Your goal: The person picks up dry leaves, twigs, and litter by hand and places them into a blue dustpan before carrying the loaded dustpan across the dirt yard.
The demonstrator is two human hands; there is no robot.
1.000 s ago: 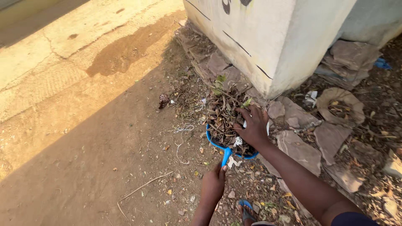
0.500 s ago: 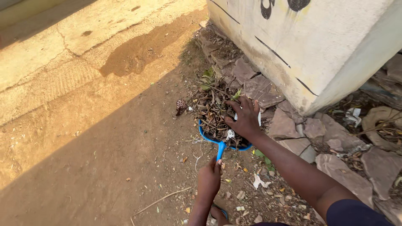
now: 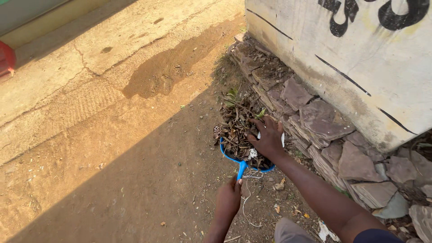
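Just ahead of the left hand [image 3: 228,198] clenching the blue dustpan [image 3: 242,164] handle, the right hand [image 3: 269,139] is pressing open-palmed on dry leaves [image 3: 236,126], likely steadying them.

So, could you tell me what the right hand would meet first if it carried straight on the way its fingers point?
Probably more of the dry leaves and twigs heaped in the blue dustpan that the right hand presses on.

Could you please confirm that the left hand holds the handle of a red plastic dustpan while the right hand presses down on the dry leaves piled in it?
Not quite: the head view shows the plastic dustpan is blue, not red. The rest holds: the left hand holds its handle while the right hand presses down on the dry leaves piled in it.
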